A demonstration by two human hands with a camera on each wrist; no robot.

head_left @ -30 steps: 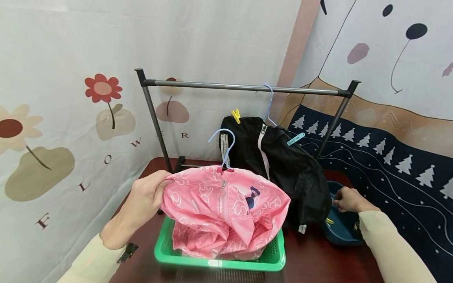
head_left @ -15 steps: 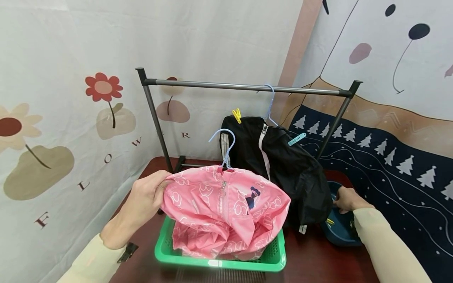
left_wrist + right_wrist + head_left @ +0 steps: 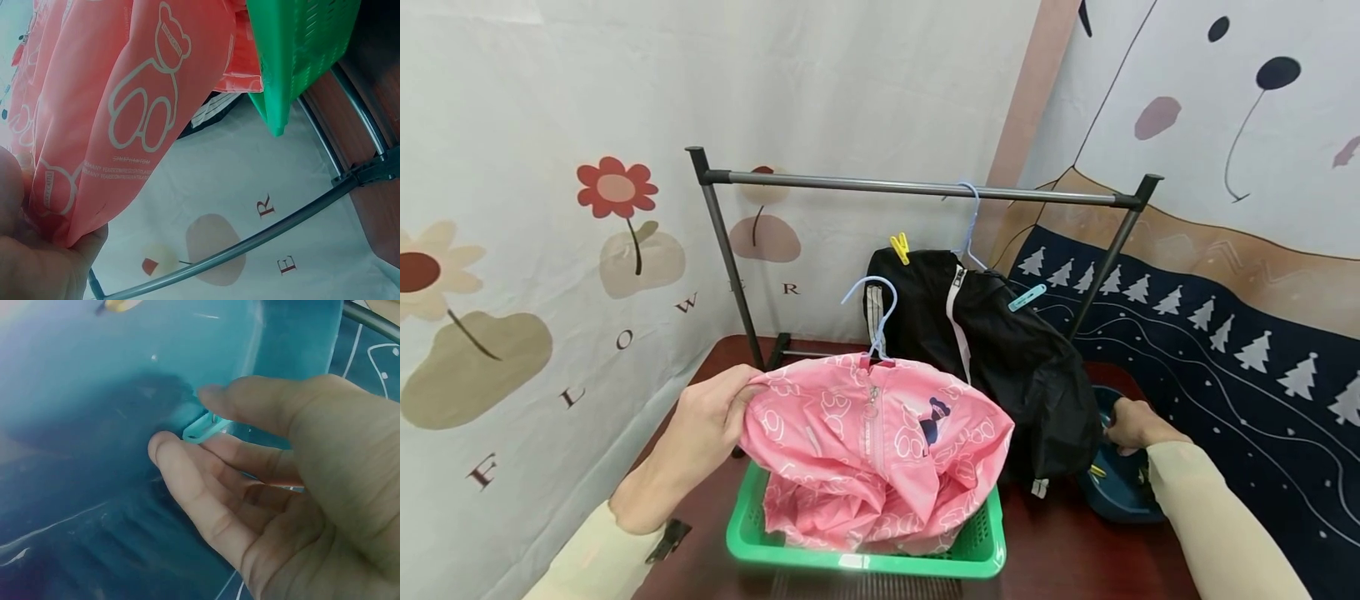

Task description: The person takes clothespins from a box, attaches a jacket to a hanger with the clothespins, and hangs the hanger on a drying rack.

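Note:
A pink jacket (image 3: 842,433) with a bear print and a front zipper is on a light blue hanger (image 3: 880,312), its lower part bunched in a green basket (image 3: 865,562). My left hand (image 3: 711,425) pinches the jacket's left shoulder edge; the left wrist view shows the fabric (image 3: 144,119) gathered between thumb and fingers. At the far right, my right hand (image 3: 1138,425) reaches into a dark blue basin (image 3: 1120,504). In the right wrist view, a teal clothespin (image 3: 203,428) sits between its thumb and fingers, partly hidden by them.
Behind the basket stands a metal clothes rack (image 3: 842,183). From its bar hangs a black jacket (image 3: 1000,333) on a blue hanger, with a yellow clothespin (image 3: 900,247) and a light blue clothespin (image 3: 1027,297) on its shoulders. Another yellow clothespin (image 3: 1097,472) lies in the basin.
My right hand has shifted slightly within the basin. The left hand and the pink jacket have stayed in place.

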